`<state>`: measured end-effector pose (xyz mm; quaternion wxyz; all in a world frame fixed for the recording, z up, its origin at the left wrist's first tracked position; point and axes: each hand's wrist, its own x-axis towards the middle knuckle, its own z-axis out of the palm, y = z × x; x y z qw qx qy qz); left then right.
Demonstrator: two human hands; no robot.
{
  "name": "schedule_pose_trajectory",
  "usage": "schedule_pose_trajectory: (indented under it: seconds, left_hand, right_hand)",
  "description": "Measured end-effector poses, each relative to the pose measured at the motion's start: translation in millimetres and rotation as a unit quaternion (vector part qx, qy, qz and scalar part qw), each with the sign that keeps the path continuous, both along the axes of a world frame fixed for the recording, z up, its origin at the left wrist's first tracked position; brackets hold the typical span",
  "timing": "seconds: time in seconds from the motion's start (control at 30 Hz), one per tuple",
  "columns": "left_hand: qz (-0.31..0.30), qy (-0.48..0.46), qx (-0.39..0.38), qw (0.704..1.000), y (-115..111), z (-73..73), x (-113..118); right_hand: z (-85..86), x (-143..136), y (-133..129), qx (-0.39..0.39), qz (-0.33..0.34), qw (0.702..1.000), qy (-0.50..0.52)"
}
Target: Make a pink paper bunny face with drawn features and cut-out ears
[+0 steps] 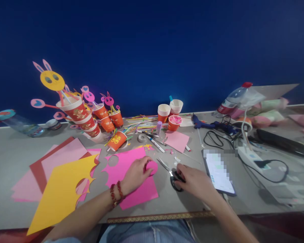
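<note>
1. Blue wall (152,50), behind everything; it fills approx. the upper half of the view.
2. Grey desk (5,162), in front of the wall; it carries all the work things.
3. Yellow sheet (58,189), on L side of the desk, w/ round cut-outs along its R edge. It lies partly over a red sheet (38,173) & a pale pink sheet (63,155).
4. Hot-pink sheet (126,158), in the middle, just R of the yellow sheet; it has round cut-outs at its L edge.
5. Cup stack (77,111), at back L, tilted, w/ yellow rabbit face (52,80) above it.
6. Phone (219,172), on R side, screen lit, near the right hand.
7. The hands: left hand (138,170) is over the hot-pink sheet, thumb & fingers nearly together, pinching the pink disc (152,167). Right hand (195,180) is half curled at the scissors' handles; if it really grips them, I can't tell.
8. Scissors (172,175), btwn both hands, black handles toward the right hand, blades slightly apart & pointing to the back L.
9. Pink disc, round, held above R part of the hot-pink sheet.
</note>
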<state>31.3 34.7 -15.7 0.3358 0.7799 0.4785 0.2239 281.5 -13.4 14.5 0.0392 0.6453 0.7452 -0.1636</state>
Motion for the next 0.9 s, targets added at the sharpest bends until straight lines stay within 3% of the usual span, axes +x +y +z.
schedule_pose_trajectory:
  seconds: [0.17,0.43,0.57,0.73,0.9]
  left_hand:
    - [-0.016,0.037,0.02,0.999,2.7,-10.2,7.2]
    - [0.025,0.035,-0.028,0.999,-15.5,-0.4,-36.1]
    - [0.031,0.043,-0.001,0.999,-12.4,2.9,-24.2]
    - [-0.012,0.146,0.079,0.986,2.0,-3.3,1.7]
    - [-0.01,0.186,0.1,0.977,-0.5,-5.0,-4.9]
  right_hand:
    - [0.5,1.0,-2.1,0.007,-0.019,1.0,0.009]
    - [-8.4,15.5,-3.8,0.061,0.001,0.998,0.023]
    - [-1.8,3.9,0.8,0.077,0.023,0.994,0.071]
    - [8.9,-19.9,6.5,0.101,0.059,0.98,0.159]
    - [-0.6,-21.9,6.6,0.091,0.048,0.981,0.168]
